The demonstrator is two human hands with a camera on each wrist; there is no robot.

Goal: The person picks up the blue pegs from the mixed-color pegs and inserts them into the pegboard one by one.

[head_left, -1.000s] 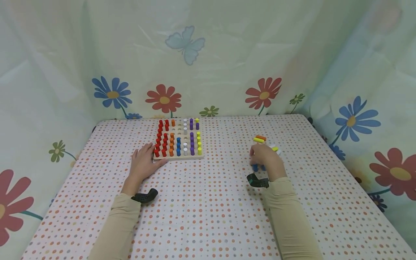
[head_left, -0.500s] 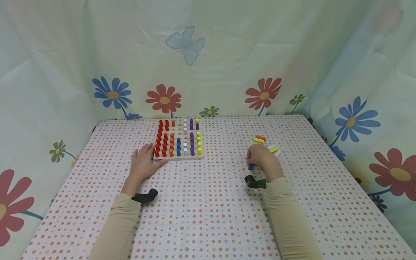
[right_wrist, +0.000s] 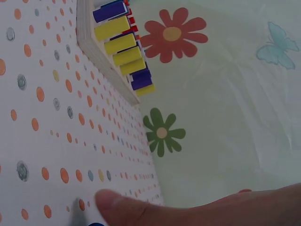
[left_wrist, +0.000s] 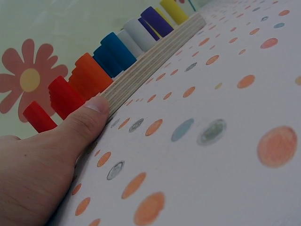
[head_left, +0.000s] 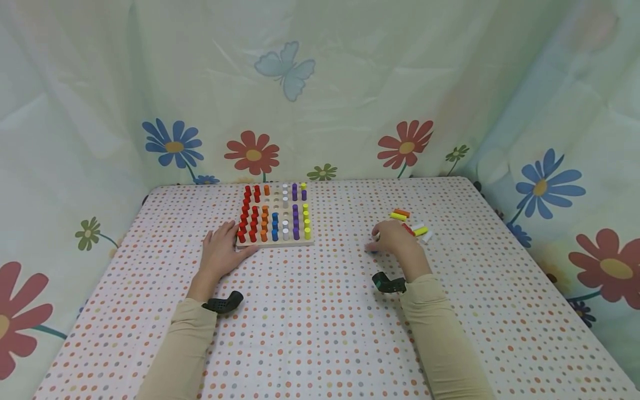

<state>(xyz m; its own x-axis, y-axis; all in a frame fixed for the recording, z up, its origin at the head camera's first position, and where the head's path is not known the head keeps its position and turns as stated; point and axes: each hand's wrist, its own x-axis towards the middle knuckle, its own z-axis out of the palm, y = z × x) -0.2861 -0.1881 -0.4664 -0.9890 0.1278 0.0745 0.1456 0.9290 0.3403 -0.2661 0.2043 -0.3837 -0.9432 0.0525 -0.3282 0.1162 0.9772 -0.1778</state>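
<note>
A wooden pegboard (head_left: 275,243) stands on the table left of centre, with red, orange, blue, white, purple and yellow pegs upright in rows and some holes bare towards the back. My left hand (head_left: 217,250) rests at its near left corner, thumb (left_wrist: 96,106) along the front edge and fingers by the left side. To the right, my right hand (head_left: 397,241) is low over the table, fingers bent down. At the bottom of the right wrist view, a blue peg (right_wrist: 96,224) peeks out by the thumb; the hand hides most of it.
Beside and behind the right hand lie loose pegs: an orange peg (head_left: 402,212), yellow pegs (head_left: 421,231), white pegs (head_left: 426,237) and a red peg (head_left: 408,229). A flowered curtain (head_left: 340,100) hangs behind the dotted tablecloth (head_left: 310,311).
My right hand has shifted left, uncovering the red peg; the blue pegs seen under it earlier are now hidden in the head view. My left hand and the pegboard stay put.
</note>
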